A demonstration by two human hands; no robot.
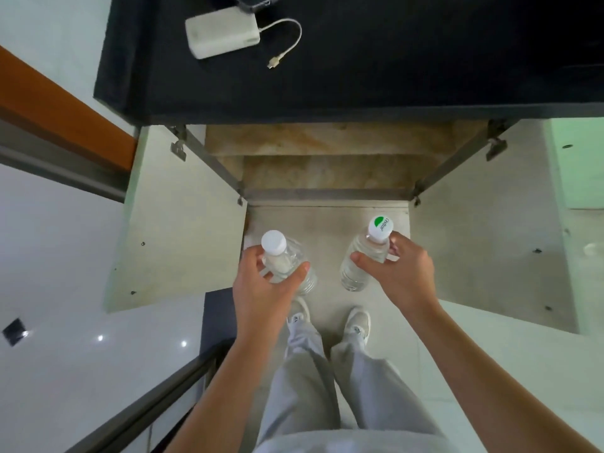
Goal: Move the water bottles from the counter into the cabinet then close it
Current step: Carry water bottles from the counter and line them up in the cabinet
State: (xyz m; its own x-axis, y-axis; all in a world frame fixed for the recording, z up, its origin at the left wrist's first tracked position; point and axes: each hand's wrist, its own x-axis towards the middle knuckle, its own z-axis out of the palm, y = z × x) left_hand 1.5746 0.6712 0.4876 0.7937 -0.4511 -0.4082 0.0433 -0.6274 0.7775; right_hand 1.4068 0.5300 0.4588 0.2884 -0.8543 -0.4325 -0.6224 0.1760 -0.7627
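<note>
Left hand (261, 282) and right hand (397, 271) each clamp a water bottle (277, 256), (366, 256), both off the bench (359, 76), before the open cabinet (327, 171); stowing and closing remain.

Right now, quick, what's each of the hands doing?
Left hand: closed around the plain white-capped water bottle.
Right hand: closed around the green-and-white-capped water bottle.

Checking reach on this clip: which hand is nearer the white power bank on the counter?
Left. The left hand, gripping a bottle, is below the power bank, slightly to its right. The right hand, gripping the other bottle, sits much farther to the right.
</note>
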